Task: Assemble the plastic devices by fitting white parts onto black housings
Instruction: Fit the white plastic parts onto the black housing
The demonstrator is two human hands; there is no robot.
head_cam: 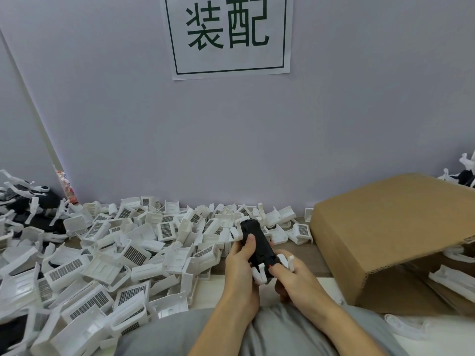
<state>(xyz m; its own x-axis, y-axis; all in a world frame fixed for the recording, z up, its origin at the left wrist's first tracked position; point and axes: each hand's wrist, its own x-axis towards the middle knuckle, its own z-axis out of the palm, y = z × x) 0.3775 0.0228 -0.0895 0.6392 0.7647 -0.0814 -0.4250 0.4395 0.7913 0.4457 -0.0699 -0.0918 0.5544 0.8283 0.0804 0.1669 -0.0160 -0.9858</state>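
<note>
Both hands hold one black housing [258, 242] above the table edge, its long axis pointing away from me. My left hand [240, 263] wraps its left side, thumb lying on top. My right hand [291, 276] grips the near end, thumb pressed beside a small red mark. A white part [259, 273] with prongs sits at the near end between my hands, and another white part [237, 231] shows at the far end. A big heap of loose white parts [123, 253] with grid faces covers the table to the left.
A tilted cardboard box [385, 227] stands at the right, with white pieces under and beside it. Assembled black-and-white units [28, 204] pile up at the far left. A grey wall with a paper sign [227, 34] closes the back.
</note>
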